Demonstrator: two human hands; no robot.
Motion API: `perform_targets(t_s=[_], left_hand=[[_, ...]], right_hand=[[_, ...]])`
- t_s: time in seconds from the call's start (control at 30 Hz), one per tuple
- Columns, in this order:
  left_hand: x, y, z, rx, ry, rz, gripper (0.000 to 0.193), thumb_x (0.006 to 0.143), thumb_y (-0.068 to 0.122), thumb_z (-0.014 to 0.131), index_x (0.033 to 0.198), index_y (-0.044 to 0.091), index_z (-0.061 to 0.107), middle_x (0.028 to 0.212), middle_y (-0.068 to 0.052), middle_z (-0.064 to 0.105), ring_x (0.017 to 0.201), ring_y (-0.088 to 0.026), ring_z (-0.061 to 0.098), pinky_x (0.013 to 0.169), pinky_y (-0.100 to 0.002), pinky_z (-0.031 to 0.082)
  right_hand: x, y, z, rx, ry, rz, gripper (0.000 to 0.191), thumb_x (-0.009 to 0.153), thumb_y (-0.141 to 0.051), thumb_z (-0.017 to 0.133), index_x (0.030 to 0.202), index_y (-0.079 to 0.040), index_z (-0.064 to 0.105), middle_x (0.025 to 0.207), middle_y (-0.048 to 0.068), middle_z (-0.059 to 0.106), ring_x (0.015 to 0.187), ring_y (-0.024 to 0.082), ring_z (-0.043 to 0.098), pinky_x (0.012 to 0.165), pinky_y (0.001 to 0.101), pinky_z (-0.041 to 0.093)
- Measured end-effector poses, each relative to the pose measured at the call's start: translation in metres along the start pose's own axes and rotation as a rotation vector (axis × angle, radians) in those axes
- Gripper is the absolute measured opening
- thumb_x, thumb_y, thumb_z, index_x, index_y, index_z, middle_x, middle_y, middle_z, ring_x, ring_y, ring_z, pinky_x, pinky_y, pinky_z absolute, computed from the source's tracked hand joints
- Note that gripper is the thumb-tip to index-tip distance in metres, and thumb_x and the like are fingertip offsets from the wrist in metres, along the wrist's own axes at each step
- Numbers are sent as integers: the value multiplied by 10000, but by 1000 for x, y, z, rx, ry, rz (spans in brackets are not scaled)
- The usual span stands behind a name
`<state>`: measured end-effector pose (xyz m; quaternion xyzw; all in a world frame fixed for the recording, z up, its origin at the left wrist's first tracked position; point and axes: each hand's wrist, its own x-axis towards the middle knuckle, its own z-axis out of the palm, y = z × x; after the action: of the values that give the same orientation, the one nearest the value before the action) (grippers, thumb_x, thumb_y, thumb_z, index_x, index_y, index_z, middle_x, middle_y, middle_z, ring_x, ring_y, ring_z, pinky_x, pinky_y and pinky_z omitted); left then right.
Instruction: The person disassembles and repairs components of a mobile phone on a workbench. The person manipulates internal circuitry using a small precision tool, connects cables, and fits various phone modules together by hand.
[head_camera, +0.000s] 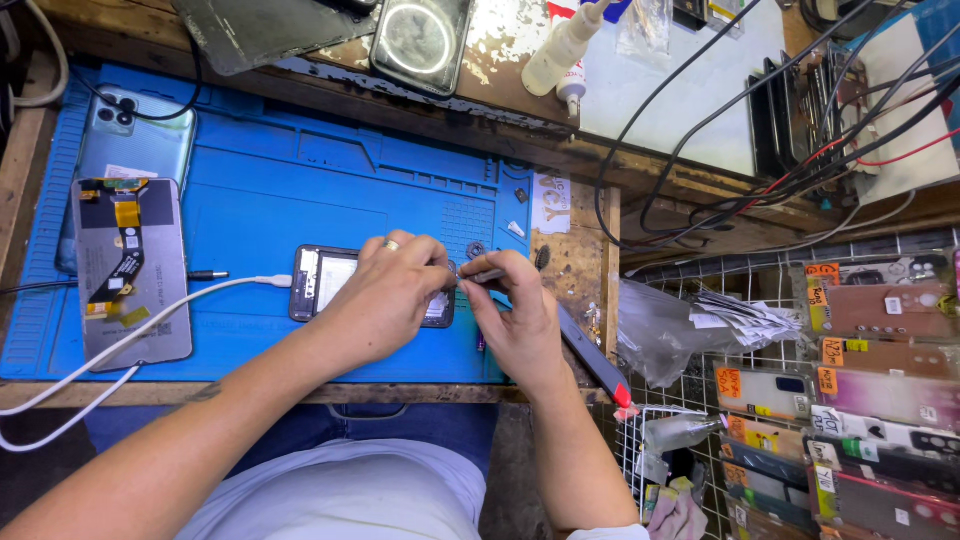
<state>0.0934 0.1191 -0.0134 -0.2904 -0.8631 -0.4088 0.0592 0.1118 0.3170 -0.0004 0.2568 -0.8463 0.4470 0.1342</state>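
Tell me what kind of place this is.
Most likely a phone repair stall. An opened phone lies on a blue repair mat under the left hand, the right hand holds a thin tool to it, and packaged phone cases hang on a wire rack at right.

The left hand hides the opened phone's right half.

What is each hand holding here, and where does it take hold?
The right hand pinches a thin metal tool near its rear end. The left hand presses on the opened phone, steadying its right end on the blue mat.
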Motion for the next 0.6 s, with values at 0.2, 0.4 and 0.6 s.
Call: perform_targets(t_s=[0.2,0.4,0.6], left_hand=[[-1,5,4,42,-36,6,292,771,2,637,1023,81,762,1125,-79,639,1108,-298,551,935,-474,374],[-2,4,3,54,-69,-5,346,785,-1,633,1097,81,759,1145,-73,645,1109,-293,556,951,-467,381],[-5,2,4,75,-47,19,355,793,6,626,1117,79,752,1171,-72,654,1125,-302,565,982,-479,378]], right_hand=[[-5,2,-2,-25,8,-7,467,955,80,727,1309,-41,448,1114,139,701,1024,211,746,884,320,630],[-9,6,1,-14,25,-13,464,953,77,729,1300,-40,444,1123,144,704,1030,210,743,888,321,631],[-10,9,3,-2,20,-32,436,962,79,717,1288,-36,450,1135,147,705,1038,223,745,891,325,634]])
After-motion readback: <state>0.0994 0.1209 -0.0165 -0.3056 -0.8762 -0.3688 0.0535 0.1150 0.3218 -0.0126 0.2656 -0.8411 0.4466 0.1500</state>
